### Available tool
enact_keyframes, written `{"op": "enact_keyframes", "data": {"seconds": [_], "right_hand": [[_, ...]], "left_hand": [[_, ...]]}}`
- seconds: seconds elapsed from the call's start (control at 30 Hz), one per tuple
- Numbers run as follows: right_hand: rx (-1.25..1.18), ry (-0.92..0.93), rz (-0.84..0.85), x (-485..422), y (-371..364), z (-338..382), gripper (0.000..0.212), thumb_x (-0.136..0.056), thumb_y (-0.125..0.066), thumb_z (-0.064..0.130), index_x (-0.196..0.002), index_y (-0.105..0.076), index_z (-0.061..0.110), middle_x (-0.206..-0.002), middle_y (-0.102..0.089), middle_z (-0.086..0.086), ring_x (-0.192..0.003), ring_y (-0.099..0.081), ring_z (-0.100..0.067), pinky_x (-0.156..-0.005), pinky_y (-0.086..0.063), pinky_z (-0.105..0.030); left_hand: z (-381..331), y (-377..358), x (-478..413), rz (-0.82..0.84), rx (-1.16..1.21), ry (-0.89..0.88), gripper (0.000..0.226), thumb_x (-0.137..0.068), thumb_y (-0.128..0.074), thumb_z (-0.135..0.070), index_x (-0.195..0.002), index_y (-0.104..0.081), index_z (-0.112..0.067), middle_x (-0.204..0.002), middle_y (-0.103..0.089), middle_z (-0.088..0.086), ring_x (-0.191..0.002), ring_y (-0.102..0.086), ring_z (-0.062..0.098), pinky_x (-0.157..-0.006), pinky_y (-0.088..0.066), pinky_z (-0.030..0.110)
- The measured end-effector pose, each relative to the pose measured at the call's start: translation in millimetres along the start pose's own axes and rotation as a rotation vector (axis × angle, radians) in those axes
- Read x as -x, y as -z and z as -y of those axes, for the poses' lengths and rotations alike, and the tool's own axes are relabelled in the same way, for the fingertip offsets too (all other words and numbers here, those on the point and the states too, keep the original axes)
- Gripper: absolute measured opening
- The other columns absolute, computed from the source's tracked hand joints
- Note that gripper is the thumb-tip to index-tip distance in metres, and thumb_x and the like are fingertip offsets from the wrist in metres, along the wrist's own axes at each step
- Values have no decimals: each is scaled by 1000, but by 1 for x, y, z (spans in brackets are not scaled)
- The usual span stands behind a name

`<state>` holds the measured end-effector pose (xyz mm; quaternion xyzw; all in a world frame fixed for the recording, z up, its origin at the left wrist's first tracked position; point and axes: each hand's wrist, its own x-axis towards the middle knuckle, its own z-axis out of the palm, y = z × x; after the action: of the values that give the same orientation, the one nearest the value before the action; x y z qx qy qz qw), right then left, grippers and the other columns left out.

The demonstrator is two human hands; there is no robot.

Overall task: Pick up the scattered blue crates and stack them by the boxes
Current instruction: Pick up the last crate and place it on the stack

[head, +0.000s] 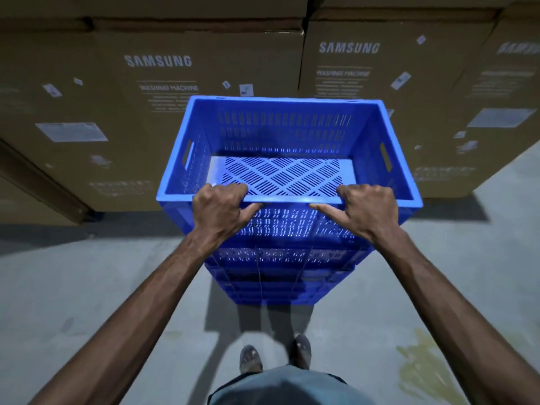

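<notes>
While hands [217,209] [369,209] grip the crate [280,124], boxes [204,48] read SAMSUNG

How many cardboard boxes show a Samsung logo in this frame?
3. The left box and the middle box stand behind the top crate; the right-edge box has its logo cut off. More logos may be hidden.

I see the grey concrete floor [96,287] under everything. It has a yellowish stain [423,363] toward its near right side, a small dark smudge [66,324] near left, and a shadow band [87,229] along its far edge.
</notes>
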<state>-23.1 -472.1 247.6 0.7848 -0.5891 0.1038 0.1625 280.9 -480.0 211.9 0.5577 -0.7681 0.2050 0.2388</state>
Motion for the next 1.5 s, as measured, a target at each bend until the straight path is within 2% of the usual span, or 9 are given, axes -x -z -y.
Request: {"op": "enact_keyframes", "data": {"seconds": [0.27,0.37,0.43,0.53,0.67,0.83,1.0,1.17,1.5], "right_hand": [[7,-11,-7,10,-1,13,75,-85,-37,88,-56,-38,19,-44,-36,4,-37,-32,-16,-47,-17,-18],[0,10,15,5,3,-10,80,-82,-29,92,-56,-42,17,-45,-43,2,-39,-34,-20,-48,-21,-20],[1,33,28,3,1,-17,82,-81,-25,94,-56,-43,17,-47,-47,1,-40,-37,-21,-48,-22,-21],[21,32,6,9,-3,-5,79,-83,-30,91,-55,-40,18,-45,-42,3,-38,-35,-18,-47,-19,-19],[4,16,10,9,4,-6,77,-83,-33,90,-55,-37,19,-43,-35,5,-37,-27,-15,-49,-14,-18],[19,6,9,17,-2,2,77,-84,-32,90,-56,-41,19,-45,-37,5,-37,-31,-16,-48,-18,-19],[-20,-59,1,7,4,-5,77,-81,-36,91,-55,-39,18,-45,-20,9,-38,-30,-18,-49,-23,-20],[10,-34,26,17,1,-7,80,-81,-32,93,-55,-42,18,-43,-33,5,-37,-33,-16,-48,-23,-19],[-7,-60,29,13,4,-2,81,-80,-31,94,-53,-39,18,-43,-31,7,-38,-34,-14,-49,-26,-21]], "left_hand": [[13,4,-2,-41,16,-47,62,-90,-58,-71,-62,-35,-21,-49,-38,-4,-40,-39,19,-53,-27,26],[-18,7,6,-59,-19,-21,54,-83,-74,-59,-61,-41,-22,-49,-47,0,-39,-45,22,-55,-28,28],[-28,6,16,-71,-56,2,53,-86,-68,-61,-61,-46,-20,-49,-49,0,-39,-45,22,-56,-24,28],[-9,7,14,-86,-42,-24,57,-90,-56,-67,-61,-45,-19,-48,-47,0,-38,-43,22,-51,-30,27],[-14,9,10,-40,7,-4,55,-88,-62,-65,-61,-41,-21,-47,-45,0,-39,-41,21,-52,-38,29],[-3,8,17,-73,-19,-15,55,-86,-64,-65,-61,-39,-22,-48,-47,0,-40,-42,21,-50,-35,29],[-17,7,4,-46,16,28,57,-89,-59,-65,-59,-40,-21,-47,-40,-3,-41,-34,18,-54,-33,27],[-16,6,18,-55,9,4,58,-92,-57,-68,-62,-44,-20,-50,-39,-5,-45,-32,16,-56,-28,27],[-12,3,15,-74,1,11,61,-88,-60,-72,-62,-45,-19,-48,-46,-2,-43,-34,16,-55,-27,27]]}}
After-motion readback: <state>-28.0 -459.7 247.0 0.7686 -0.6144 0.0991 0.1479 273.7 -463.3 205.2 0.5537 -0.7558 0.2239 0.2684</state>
